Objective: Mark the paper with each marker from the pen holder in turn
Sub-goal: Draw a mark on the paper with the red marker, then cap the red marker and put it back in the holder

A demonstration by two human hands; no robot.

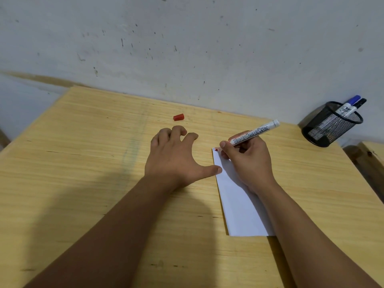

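A white sheet of paper (234,202) lies on the wooden table, right of centre. My right hand (247,161) grips a white board marker (254,132) with its red tip on the paper's far left corner, where a small red mark shows. My left hand (174,156) rests on the table with fingers spread, its thumb touching the paper's left edge. The marker's red cap (179,117) lies loose on the table beyond my left hand. A black mesh pen holder (330,126) at the far right holds a blue-capped marker (351,104) and a black-capped one (361,102).
The wooden table (83,163) butts against a scuffed grey wall at the back. Its right edge runs past the pen holder, with another wooden piece (372,154) beyond it. My forearms cross the near part of the table.
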